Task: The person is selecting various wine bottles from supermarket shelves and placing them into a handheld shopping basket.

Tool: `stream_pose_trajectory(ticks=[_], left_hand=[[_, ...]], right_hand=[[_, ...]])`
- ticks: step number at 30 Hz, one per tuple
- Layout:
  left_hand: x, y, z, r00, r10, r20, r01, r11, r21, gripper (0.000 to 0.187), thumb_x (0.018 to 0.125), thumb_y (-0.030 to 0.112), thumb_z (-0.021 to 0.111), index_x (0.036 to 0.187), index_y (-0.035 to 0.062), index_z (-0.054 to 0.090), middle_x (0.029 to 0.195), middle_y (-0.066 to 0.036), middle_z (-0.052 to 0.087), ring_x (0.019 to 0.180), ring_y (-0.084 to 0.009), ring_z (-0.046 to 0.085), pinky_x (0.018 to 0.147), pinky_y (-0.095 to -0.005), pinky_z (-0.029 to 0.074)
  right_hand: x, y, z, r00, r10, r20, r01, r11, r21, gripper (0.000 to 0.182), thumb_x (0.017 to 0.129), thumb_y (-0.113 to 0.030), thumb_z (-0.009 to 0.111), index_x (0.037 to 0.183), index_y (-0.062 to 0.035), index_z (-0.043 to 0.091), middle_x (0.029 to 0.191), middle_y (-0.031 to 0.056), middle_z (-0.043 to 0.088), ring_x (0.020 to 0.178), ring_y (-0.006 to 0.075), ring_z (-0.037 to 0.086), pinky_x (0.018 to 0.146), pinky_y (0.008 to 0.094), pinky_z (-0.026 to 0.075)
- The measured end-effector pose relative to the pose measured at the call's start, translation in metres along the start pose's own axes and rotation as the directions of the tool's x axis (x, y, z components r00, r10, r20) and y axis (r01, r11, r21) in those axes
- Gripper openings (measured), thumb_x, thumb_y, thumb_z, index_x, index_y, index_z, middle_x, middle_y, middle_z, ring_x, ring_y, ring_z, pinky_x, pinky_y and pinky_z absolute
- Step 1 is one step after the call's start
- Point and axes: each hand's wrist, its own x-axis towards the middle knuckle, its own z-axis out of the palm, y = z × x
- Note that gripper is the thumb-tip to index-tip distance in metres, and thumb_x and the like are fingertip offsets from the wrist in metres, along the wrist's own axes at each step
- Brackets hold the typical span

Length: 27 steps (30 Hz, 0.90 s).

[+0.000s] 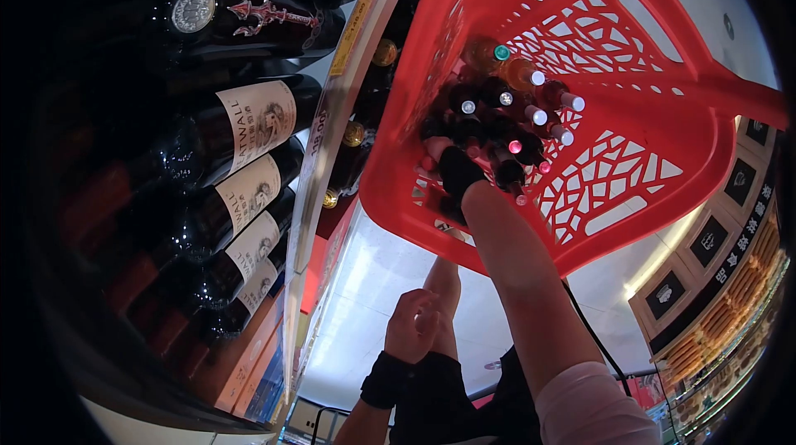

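My right arm reaches into the red shopping basket (497,256), which holds several bottles. My right hand (435,147), with a black band at the wrist, is down among them at the basket's left side. Its fingers are mostly hidden, so any grip does not show. Beside it stand dark bottles with pale and pink caps, such as the dark bottle (507,173). Farther in are an amber bottle (521,73) and a bottle with a green cap (502,53). Outside, below the basket, my left hand (412,325) is loosely curled with nothing visible in it; its wrist also wears a black band.
Wine bottles with cream labels (257,126) line a shelf on the left, next to a large dark bottle with a trident emblem (274,15). A shelf edge (319,126) with price tags runs close to the basket. At right is a food counter (721,304).
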Motion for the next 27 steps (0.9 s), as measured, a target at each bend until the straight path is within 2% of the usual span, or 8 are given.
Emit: stream_pose_trajectory(ticks=[1,4,5,8,15,18,21,27], left_hand=[[-0.001,-0.001,0.001,1.0,0.005,-0.011,-0.005,1.0,-0.004,0.033,0.081,0.004,0.068,0.113,0.0033,0.06,0.114,-0.013,0.061,0.093,-0.025,0.065,0.076,-0.0331,0.053],[-0.002,0.007,0.001,0.999,0.031,-0.036,-0.031,0.999,-0.015,0.034,0.08,0.002,0.069,0.114,0.0036,0.06,0.114,-0.013,0.061,0.091,-0.0226,0.066,0.074,-0.0319,0.053],[-0.002,0.01,0.001,0.999,0.036,-0.039,-0.037,0.999,-0.018,0.034,0.08,0.002,0.069,0.113,0.0036,0.06,0.114,-0.013,0.061,0.091,-0.0225,0.066,0.074,-0.0318,0.053],[-0.002,0.019,0.005,0.995,0.084,-0.061,-0.085,0.996,-0.02,0.034,0.081,0.001,0.069,0.113,0.0035,0.06,0.114,-0.013,0.061,0.091,-0.0222,0.066,0.075,-0.0318,0.053],[-0.006,0.063,0.021,0.989,0.124,-0.081,-0.128,0.99,-0.051,0.029,0.082,0.002,0.067,0.111,0.0031,0.062,0.111,-0.013,0.062,0.09,-0.0216,0.065,0.075,-0.0315,0.053],[-0.008,0.079,0.029,0.986,0.133,-0.097,-0.141,0.986,-0.088,0.027,0.083,0.002,0.066,0.11,0.003,0.063,0.109,-0.012,0.063,0.09,-0.0213,0.065,0.075,-0.0315,0.053],[-0.01,0.095,0.036,0.984,0.14,-0.108,-0.15,0.984,-0.094,0.027,0.083,0.002,0.066,0.11,0.0028,0.062,0.108,-0.012,0.063,0.09,-0.0213,0.065,0.075,-0.0315,0.053],[-0.015,0.139,0.032,0.976,0.087,-0.198,-0.11,0.988,-0.108,0.02,0.087,0.004,0.064,0.106,0.0021,0.063,0.107,-0.012,0.064,0.089,-0.0215,0.065,0.075,-0.0313,0.053]], right_hand=[[-0.015,-0.002,-0.001,0.997,-0.081,-0.004,0.081,0.995,-0.058,0.036,0.098,-0.034,0.048,0.123,-0.0081,0.05,0.116,0.0153,0.058,0.094,0.0289,0.065,0.065,0.039,0.062],[-0.07,-0.021,-0.001,0.99,0.132,0.044,-0.126,0.985,-0.115,0.054,0.096,-0.05,0.045,0.126,-0.0047,0.048,0.108,0.0186,0.064,0.084,0.0329,0.068,0.063,0.0401,0.061],[-0.05,-0.012,-0.003,0.989,0.147,-0.003,-0.146,0.979,-0.14,0.071,0.092,-0.062,0.044,0.129,-0.0019,0.045,0.104,0.0234,0.066,0.081,0.0359,0.07,0.066,0.0425,0.061],[-0.078,-0.015,-0.015,0.986,0.155,0.058,-0.147,0.981,-0.123,0.073,0.091,-0.062,0.046,0.13,-0.0006,0.043,0.108,0.0269,0.064,0.086,0.0369,0.07,0.071,0.0452,0.061],[-0.125,-0.013,-0.079,0.99,0.111,0.087,-0.076,0.941,-0.33,0.042,0.095,-0.036,0.054,0.116,0.0,0.052,0.095,0.0252,0.067,0.079,0.0371,0.07,0.066,0.0454,0.061],[-0.151,-0.017,-0.114,0.981,-0.109,0.161,0.175,0.853,-0.492,0.023,0.094,-0.021,0.054,0.103,0.0004,0.058,0.085,0.0193,0.068,0.071,0.0308,0.07,0.058,0.0404,0.06],[-0.151,-0.008,-0.152,0.977,-0.189,0.102,0.208,0.95,-0.231,0.015,0.088,-0.01,0.054,0.085,0.0006,0.064,0.076,0.0134,0.067,0.059,0.0239,0.067,0.051,0.0373,0.058],[-0.221,-0.03,-0.196,0.965,-0.244,0.099,0.263,0.919,-0.295,0.015,0.087,-0.01,0.054,0.08,-0.0002,0.063,0.069,0.0097,0.064,0.055,0.02,0.064,0.05,0.0332,0.055]])
